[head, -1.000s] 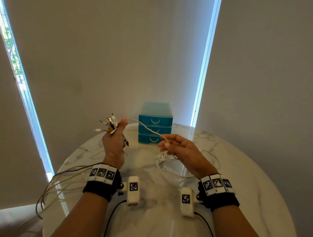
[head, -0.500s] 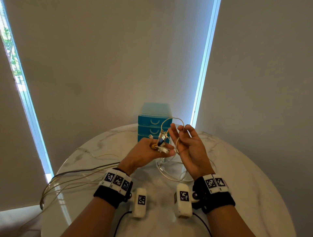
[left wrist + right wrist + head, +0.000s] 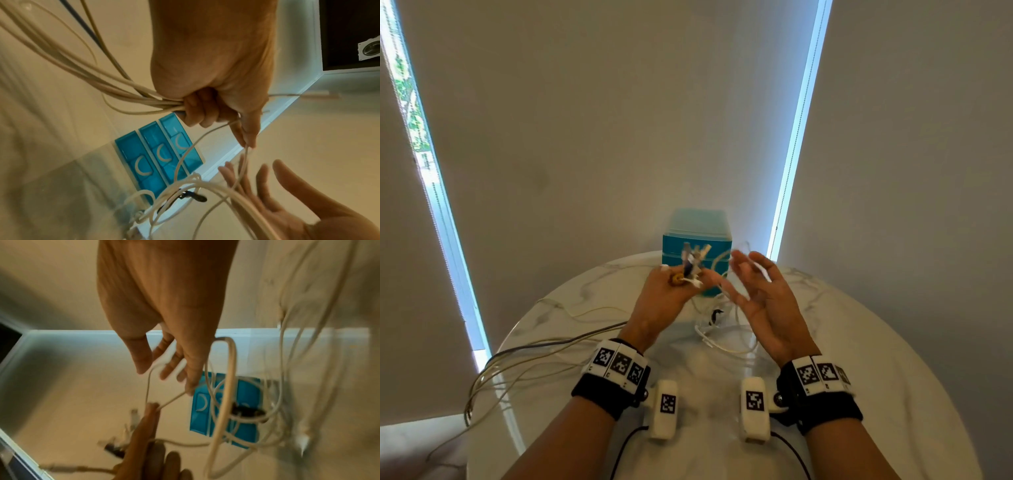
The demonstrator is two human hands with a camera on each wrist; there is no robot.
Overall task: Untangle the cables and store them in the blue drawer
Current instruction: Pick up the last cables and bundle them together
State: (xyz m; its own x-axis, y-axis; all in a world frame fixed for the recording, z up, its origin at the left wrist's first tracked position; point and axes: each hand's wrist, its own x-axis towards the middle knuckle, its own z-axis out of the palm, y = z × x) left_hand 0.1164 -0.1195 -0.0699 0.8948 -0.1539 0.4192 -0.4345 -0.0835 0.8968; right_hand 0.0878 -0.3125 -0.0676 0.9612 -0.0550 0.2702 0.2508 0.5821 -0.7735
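Observation:
My left hand (image 3: 664, 298) is closed in a fist round a bundle of pale cables (image 3: 123, 91), and their plugs (image 3: 693, 262) stick up above it. My right hand (image 3: 760, 294) is just to its right, palm up, fingers spread and straight. A thin white cable (image 3: 228, 369) loops over those fingers (image 3: 174, 360) and runs to the left hand (image 3: 148, 426). More white cable lies coiled (image 3: 722, 335) on the table below both hands. The blue three-drawer unit (image 3: 697, 240) stands behind the hands with all its drawers (image 3: 158, 155) closed.
Both hands are over a round white marble table (image 3: 876, 377). Long cables (image 3: 527, 359) trail from the left fist across the table and hang off its left edge. Grey blinds and a wall stand close behind the drawer unit.
My left hand has moved right with the bundle, from raised at the left to right beside my right hand. My right hand turned palm up, spread its fingers and is blurred from moving.

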